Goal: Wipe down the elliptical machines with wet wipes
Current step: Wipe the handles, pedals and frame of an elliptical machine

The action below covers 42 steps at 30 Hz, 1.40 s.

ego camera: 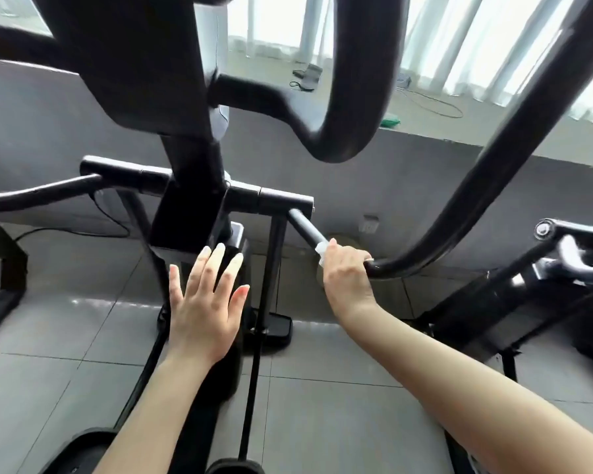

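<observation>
R hand (346, 268), wipe (321, 249) prob., handlebar (459, 213)

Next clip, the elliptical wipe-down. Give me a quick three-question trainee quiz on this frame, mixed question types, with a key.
1. True or false: the left hand is gripping a handlebar.
2. Where is the wet wipe? A) lying on the floor B) wrapped on the swing-arm bar under the right hand C) draped over the console
3. Fill in: the green object lies on the ledge by the ____.

Key:
1. False; its fingers are spread and straight, holding nothing.
2. B
3. window
</observation>
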Tool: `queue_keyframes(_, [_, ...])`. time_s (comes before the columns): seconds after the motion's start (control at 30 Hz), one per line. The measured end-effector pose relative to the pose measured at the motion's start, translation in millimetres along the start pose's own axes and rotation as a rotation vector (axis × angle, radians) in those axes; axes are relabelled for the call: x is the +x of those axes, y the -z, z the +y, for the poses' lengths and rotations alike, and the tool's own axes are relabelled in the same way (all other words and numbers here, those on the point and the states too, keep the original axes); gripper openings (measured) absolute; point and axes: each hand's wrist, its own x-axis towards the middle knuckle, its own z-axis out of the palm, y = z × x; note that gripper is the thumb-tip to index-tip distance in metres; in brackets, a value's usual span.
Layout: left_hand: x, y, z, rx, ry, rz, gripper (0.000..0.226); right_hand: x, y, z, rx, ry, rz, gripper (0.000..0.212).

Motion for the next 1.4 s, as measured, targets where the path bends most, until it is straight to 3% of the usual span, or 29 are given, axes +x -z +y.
queue_keyframes(0.07, [15,-1,-19,0.036,0.026,-0.055,0.059,18,4,-11,0.162,-0.077,-0.083,0.039])
queue_keyframes(0.13, [33,-2,-37,0.039,0.093,-0.140,0.072,30,6,-15,0.272,-0.144,-0.238,0.044])
queue_keyframes(0.27, [54,-21,-72,0.094,0.194,-0.330,0.092,56,10,-22,0.566,-0.210,-0.269,0.050])
queue_keyframes(0.33, [52,-32,-81,0.121,0.172,-0.325,0.090,67,21,-22,0.572,-0.184,-0.338,0.058])
queue_keyframes(0.43, [45,-42,-88,0.170,0.122,-0.290,0.081,99,23,-35,0.631,-0.122,-0.334,0.049])
queue_keyframes(0.63, [46,-52,-95,0.220,0.103,-0.239,0.078,130,17,-67,0.431,-0.059,-0.271,0.057])
queue_keyframes(0.7, [46,-53,-95,0.230,0.102,-0.244,0.078,125,23,-57,0.413,0.021,-0.341,0.055])
queue_keyframes(0.77, [48,-53,-93,0.253,0.109,-0.238,0.080,109,16,-53,0.297,0.124,-0.340,0.056])
queue_keyframes(0.9, [51,-49,-86,0.244,0.117,-0.266,0.077,55,14,-35,0.112,0.060,-0.331,0.064])
queue_keyframes(1.0, [47,-49,-84,0.213,0.119,-0.245,0.079,14,6,-17,0.020,0.131,-0.240,0.067])
queue_keyframes(1.13, [47,-52,-87,0.213,0.108,-0.233,0.083,26,15,-14,0.051,0.107,-0.343,0.063])
queue_keyframes(1.3, [46,-58,-94,0.286,0.079,-0.235,0.090,90,23,-47,0.247,-0.134,-0.379,0.045])
queue_keyframes(1.4, [47,-61,-96,0.261,0.061,-0.223,0.089,123,27,-60,0.299,-0.080,-0.430,0.056])
